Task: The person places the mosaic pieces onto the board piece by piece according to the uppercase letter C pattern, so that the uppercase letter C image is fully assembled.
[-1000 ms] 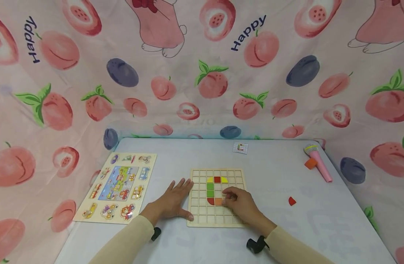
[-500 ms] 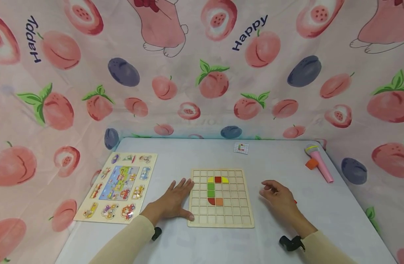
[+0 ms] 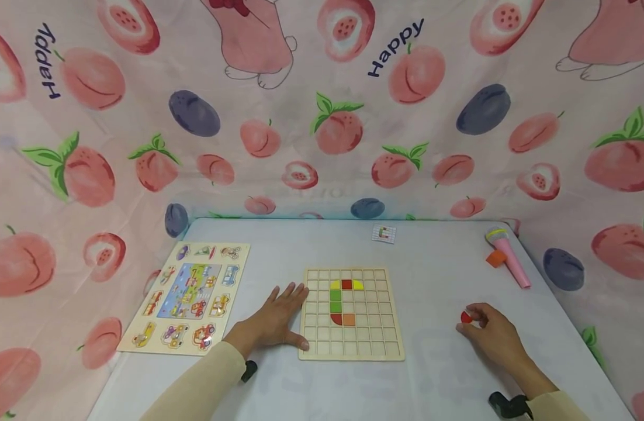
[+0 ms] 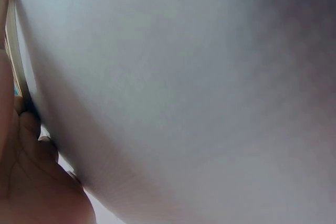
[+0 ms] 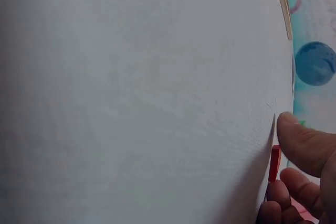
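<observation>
On the right of the table my right hand [image 3: 498,336] has its thumb and fingertips around a small red block [image 3: 466,317], pinching it. The right wrist view has the red block [image 5: 274,162] upright on its edge, between thumb and fingers. My left hand [image 3: 274,318] lies spread with straight fingers at the left edge of a wooden grid board [image 3: 374,345]. On the board sit a red square block [image 3: 346,285], two yellow corner blocks, green blocks [image 3: 335,300], a red rounded block [image 3: 336,320] and an orange square block [image 3: 349,320].
A vehicle picture puzzle [image 3: 190,292] lies at the left. Toward the back is a small card [image 3: 384,234] with a coloured pattern. A pink toy microphone [image 3: 511,263] lies at the far right beside an orange block [image 3: 495,258]. Fruit-print cloth hangs behind.
My right hand has left the orange block on the board, moved right across the table and taken the red block between its fingertips. The left hand has stayed in place.
</observation>
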The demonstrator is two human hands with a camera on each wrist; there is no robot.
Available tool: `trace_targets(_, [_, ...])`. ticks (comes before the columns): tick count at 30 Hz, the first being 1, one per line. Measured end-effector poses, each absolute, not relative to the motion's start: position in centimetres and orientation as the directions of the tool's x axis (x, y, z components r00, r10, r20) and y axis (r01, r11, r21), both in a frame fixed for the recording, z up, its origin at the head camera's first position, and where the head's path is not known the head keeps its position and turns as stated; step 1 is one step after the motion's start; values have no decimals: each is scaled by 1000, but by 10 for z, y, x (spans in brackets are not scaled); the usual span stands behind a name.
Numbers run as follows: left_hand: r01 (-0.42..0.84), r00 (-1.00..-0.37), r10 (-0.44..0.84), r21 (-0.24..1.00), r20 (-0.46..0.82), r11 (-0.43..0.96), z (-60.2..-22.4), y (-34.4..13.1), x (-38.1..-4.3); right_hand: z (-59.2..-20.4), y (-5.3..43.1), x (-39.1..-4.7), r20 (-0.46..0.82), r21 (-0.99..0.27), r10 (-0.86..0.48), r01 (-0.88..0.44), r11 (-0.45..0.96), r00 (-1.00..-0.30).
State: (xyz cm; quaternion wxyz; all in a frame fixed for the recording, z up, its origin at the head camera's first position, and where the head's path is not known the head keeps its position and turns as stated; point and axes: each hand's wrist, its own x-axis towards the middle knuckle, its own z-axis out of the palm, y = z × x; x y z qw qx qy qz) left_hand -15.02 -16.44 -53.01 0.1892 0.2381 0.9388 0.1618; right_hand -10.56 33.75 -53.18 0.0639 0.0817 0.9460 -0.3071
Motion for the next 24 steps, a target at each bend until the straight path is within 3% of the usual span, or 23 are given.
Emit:
trace_targets(6, [379, -818, 503, 396, -279, 836, -530, -164, -150, -530, 336, -109, -159, -537, 103, 174, 825, -982])
trace_targets(13, [383, -815, 509, 402, -277, 832, -532, -165, -152, -531, 331, -118, -56, -557, 23, 50, 829, -998])
trace_targets(24, [375, -818, 501, 398, -284, 838, -532, -165, -151, -532, 319, -140, -75, -615, 32, 71, 785, -997])
